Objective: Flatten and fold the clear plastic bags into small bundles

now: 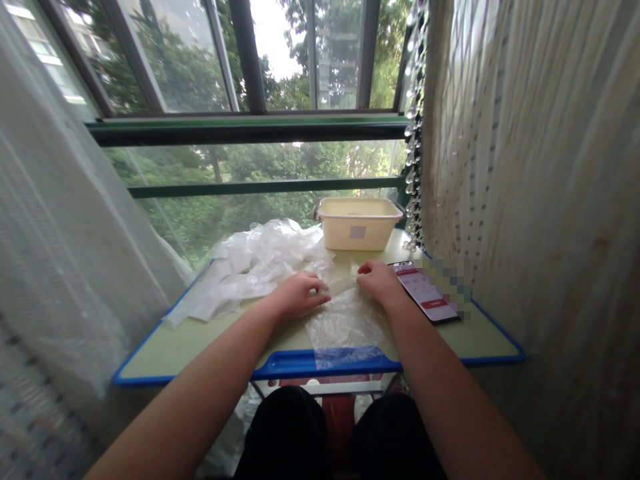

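A clear, crinkled plastic bag (347, 325) lies flat in front of me, its near end draped over the blue front edge of the table. My left hand (300, 293) hovers at the bag's upper left, fingers curved, with a gap between thumb and fingers. On the other side, my right hand (380, 281) has its fingertips pinched at the bag's far right corner, where a bit of clear film sticks up. A heap of thin, white translucent plastic bags (265, 257) spreads beyond my left hand.
A cream plastic tub (360, 233) with a small label stands at the back of the blue-edged table (200, 353). Right of my right hand lies a phone (425, 293) with a lit screen. Curtains (540, 200) hang at both sides, and a bead strand (413, 147) dangles near the tub.
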A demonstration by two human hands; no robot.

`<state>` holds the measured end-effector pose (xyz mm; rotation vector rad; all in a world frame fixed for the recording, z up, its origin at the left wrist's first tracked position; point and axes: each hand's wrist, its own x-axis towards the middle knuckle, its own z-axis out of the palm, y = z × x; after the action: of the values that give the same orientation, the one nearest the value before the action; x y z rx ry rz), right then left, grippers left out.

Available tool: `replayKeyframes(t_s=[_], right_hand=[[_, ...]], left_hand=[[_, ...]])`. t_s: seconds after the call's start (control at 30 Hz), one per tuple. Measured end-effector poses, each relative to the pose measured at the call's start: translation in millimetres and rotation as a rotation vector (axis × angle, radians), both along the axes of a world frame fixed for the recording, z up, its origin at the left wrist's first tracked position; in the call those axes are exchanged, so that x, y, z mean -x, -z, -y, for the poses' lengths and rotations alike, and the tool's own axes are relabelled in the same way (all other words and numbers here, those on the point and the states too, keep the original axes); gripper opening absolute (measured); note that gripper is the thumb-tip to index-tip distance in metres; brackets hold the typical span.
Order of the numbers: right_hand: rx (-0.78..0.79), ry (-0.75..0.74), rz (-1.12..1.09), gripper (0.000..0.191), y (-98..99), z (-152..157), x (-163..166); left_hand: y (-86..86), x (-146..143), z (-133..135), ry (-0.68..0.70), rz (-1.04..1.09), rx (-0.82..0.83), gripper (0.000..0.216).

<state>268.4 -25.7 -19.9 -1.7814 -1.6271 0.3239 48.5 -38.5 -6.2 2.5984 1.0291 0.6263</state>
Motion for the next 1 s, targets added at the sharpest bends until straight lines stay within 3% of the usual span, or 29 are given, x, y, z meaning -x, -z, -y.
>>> replayKeyframes(t_s=[0.1, 0.2, 0.27, 0.37, 0.47, 0.57, 0.77, 0.83, 0.9, 0.97, 1.0], right_hand=[[-0.002, 0.027, 0.084, 0.018, -1.5, 6, -2], [-0.017, -0.015, 0.217, 0.022, -15.1, 21, -4], [-0.002, -0.118, 0.211, 0.024, -29.3, 31, -5], [-0.106, -0.241, 0.182, 0.026, -43.3, 36, -4], [-0.089, -0.443, 0.281, 0.021, -35.5, 24, -3], [-0.117, -0.564, 0.345, 0.018, -17.2, 10, -6], [-0.214, -0.468, 0.295, 0.020, -13.6, 8, -18], [-0.223, -0.456, 0.292, 0.018, -15.8, 11, -20], [-0.186, -0.474, 0.295, 0.018, -15.6, 14, -21], [-0.110, -0.518, 0.324, 0.016, -13.7, 16, -21], [-0.078, -0.542, 0.344, 0.015, -12.7, 17, -21]], left_hand=[[4.2, -1, -7, -0.062, 0.061, 0.030, 0.027], [2.8, 0, -6, -0.104, 0.110, 0.209, 0.026], [-0.7, 0, -4, -0.083, 0.142, 0.392, 0.025], [-6.9, 1, 0, -0.038, 0.183, 0.596, 0.027], [-9.5, 0, 3, -0.020, 0.142, 0.638, 0.035], [-6.6, -2, 5, -0.016, 0.088, 0.484, 0.041], [-1.8, -5, 11, -0.267, 0.189, -0.229, 0.052], [-7.2, -6, 14, -0.263, 0.240, -0.426, 0.044], [-17.0, -9, 13, -0.156, 0.170, -0.509, 0.032], [-29.2, -12, 8, 0.011, -0.006, -0.407, 0.025], [-35.1, -14, 3, 0.076, -0.088, -0.318, 0.031]])
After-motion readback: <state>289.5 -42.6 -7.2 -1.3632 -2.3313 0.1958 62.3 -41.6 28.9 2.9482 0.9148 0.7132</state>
